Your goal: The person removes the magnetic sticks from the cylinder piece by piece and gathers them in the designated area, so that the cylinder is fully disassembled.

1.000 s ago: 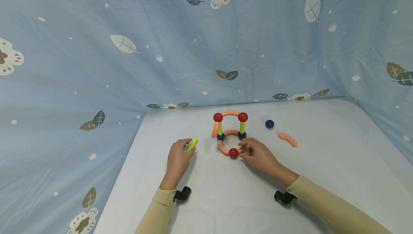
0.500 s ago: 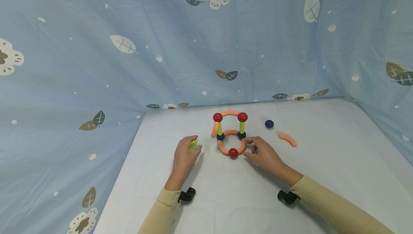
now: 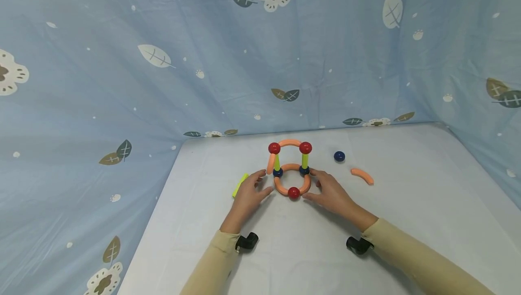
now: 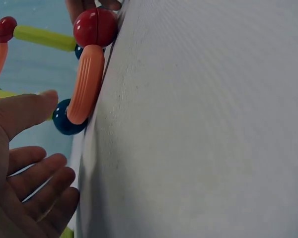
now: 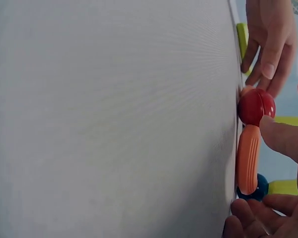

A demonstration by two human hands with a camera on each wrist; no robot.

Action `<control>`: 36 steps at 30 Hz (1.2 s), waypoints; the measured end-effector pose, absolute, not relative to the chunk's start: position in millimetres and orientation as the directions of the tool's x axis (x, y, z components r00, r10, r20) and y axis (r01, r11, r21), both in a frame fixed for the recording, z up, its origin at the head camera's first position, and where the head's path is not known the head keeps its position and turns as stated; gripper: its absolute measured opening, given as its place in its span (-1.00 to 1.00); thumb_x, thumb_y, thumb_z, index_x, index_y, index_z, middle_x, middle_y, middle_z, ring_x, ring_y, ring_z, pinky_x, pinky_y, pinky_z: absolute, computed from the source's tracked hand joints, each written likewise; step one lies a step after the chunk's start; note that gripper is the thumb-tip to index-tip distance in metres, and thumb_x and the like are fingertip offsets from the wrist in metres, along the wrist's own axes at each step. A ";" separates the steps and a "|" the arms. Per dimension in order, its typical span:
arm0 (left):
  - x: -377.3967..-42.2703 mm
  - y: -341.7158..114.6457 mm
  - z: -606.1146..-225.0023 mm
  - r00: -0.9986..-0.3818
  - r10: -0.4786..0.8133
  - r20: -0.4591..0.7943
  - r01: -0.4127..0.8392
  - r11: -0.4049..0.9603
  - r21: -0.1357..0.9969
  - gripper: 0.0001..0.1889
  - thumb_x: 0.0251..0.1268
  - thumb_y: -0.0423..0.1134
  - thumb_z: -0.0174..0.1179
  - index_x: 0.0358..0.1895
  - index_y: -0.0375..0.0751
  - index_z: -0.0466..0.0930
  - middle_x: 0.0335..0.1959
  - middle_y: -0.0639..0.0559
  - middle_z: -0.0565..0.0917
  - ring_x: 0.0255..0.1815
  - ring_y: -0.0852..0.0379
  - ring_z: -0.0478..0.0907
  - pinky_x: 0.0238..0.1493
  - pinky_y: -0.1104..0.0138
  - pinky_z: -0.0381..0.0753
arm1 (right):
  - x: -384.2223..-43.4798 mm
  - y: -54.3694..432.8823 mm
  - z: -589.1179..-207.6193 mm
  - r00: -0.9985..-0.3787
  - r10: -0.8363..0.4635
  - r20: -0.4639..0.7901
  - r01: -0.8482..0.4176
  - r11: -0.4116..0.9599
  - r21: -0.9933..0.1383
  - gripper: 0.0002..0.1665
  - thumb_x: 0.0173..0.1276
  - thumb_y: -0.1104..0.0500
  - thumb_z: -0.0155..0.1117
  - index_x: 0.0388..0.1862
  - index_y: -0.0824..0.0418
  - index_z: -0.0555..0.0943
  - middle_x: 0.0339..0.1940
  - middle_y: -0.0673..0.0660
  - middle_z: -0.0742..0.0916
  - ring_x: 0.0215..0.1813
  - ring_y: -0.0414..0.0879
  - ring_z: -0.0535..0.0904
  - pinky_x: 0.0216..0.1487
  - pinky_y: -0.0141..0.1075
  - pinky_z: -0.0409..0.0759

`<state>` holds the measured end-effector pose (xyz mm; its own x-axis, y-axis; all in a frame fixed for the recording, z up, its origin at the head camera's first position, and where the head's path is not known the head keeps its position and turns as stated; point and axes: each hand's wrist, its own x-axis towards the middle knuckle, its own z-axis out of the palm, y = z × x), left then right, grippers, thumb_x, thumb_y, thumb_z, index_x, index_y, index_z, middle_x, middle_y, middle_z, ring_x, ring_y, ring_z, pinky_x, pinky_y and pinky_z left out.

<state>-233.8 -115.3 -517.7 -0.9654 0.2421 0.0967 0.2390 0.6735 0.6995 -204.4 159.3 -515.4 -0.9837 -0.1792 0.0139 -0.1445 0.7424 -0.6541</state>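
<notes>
A structure of ball-and-stick building toy pieces stands on the table. Its ring of orange curved sticks [image 3: 281, 189] lies flat, joined by a front red ball [image 3: 294, 193] and two dark blue balls [image 3: 304, 170]. Two yellow-green sticks [image 3: 305, 161] rise to red balls [image 3: 274, 148], bridged by an orange curved stick [image 3: 290, 142]; another slants down at left. My left hand [image 3: 246, 199], fingers spread, is beside the ring's left side and holds nothing. At the ring's right side, my right hand [image 3: 333, 195] has thumb and fingers apart, fingertips close to a blue ball; contact is unclear.
A loose yellow-green stick [image 3: 240, 185] lies just left of my left hand. Farther right are a loose dark blue ball [image 3: 339, 156] and a loose orange curved stick [image 3: 362, 176]. A patterned blue curtain [image 3: 228, 68] hangs behind the white table [image 3: 407, 186].
My left hand has let go of the yellow-green stick, leaving it on the table, and moved right to the structure. My right hand has shifted slightly, its fingers opening wider.
</notes>
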 end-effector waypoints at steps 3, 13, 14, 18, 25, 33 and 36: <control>-237.8 -110.4 -518.8 -0.963 0.266 0.042 0.220 0.687 0.692 -0.28 0.27 0.01 0.43 0.43 -0.18 0.44 0.30 -0.08 0.57 0.26 -0.04 0.54 0.26 0.06 0.55 | -205.1 158.3 -515.0 -0.984 -0.179 0.006 -0.140 0.747 -0.650 0.04 0.21 -0.06 0.58 0.53 0.31 0.32 0.08 0.20 0.62 -0.10 -0.01 0.48 -0.19 -0.22 0.53; -244.6 -102.2 -517.8 -0.957 0.289 0.005 0.219 0.713 0.666 -0.30 0.24 0.04 0.45 0.35 -0.28 0.50 0.21 -0.16 0.60 0.30 -0.11 0.49 0.32 0.01 0.48 | -207.4 155.9 -515.9 -0.983 -0.185 -0.016 -0.131 0.748 -0.650 0.03 0.25 -0.09 0.54 0.55 0.31 0.30 0.16 0.22 0.61 -0.06 -0.01 0.50 -0.15 -0.20 0.55; -244.4 -102.1 -517.6 -0.957 0.290 0.008 0.221 0.713 0.666 -0.30 0.24 0.03 0.45 0.33 -0.29 0.50 0.21 -0.17 0.60 0.30 -0.12 0.49 0.32 0.00 0.48 | -207.5 155.7 -515.9 -0.983 -0.186 -0.014 -0.132 0.748 -0.650 0.02 0.26 -0.09 0.53 0.55 0.31 0.30 0.16 0.23 0.60 -0.06 -0.01 0.50 -0.14 -0.20 0.55; -241.6 -102.4 -517.5 -0.956 0.292 0.016 0.230 0.715 0.661 -0.32 0.24 -0.01 0.46 0.33 -0.31 0.50 0.26 -0.17 0.58 0.34 -0.12 0.47 0.35 0.01 0.46 | -209.9 155.6 -515.7 -0.983 -0.186 -0.001 -0.140 0.744 -0.654 -0.02 0.31 -0.11 0.49 0.54 0.30 0.32 0.20 0.24 0.60 -0.05 0.00 0.51 -0.12 -0.18 0.57; -230.4 -103.2 -515.4 -0.959 0.283 0.008 0.214 0.706 0.676 -0.32 0.20 0.02 0.48 0.33 -0.21 0.52 0.25 -0.09 0.59 0.32 -0.06 0.48 0.39 0.03 0.43 | -218.6 157.6 -515.3 -0.980 -0.199 0.013 -0.153 0.711 -0.686 -0.13 0.40 -0.09 0.39 0.52 0.30 0.34 0.24 0.26 0.60 -0.01 0.03 0.51 -0.10 -0.16 0.58; -224.6 -104.0 -518.2 -0.954 0.297 0.042 0.243 0.684 0.688 -0.45 0.27 -0.08 0.44 0.29 -0.13 0.56 0.20 0.00 0.61 0.29 0.02 0.50 0.37 0.07 0.44 | -220.6 159.5 -514.3 -0.980 -0.199 0.005 -0.142 0.684 -0.716 -0.20 0.51 -0.12 0.24 0.53 0.30 0.32 0.39 0.34 0.52 0.18 0.15 0.57 0.16 0.06 0.60; -225.9 -105.2 -520.7 -0.953 0.297 0.066 0.257 0.671 0.696 -0.50 0.29 -0.12 0.42 0.27 -0.14 0.57 0.19 -0.01 0.62 0.27 0.02 0.51 0.35 0.08 0.46 | -219.3 159.0 -516.6 -0.982 -0.187 0.008 -0.137 0.688 -0.713 -0.20 0.51 -0.11 0.25 0.54 0.29 0.32 0.41 0.33 0.49 0.17 0.14 0.55 0.17 0.05 0.59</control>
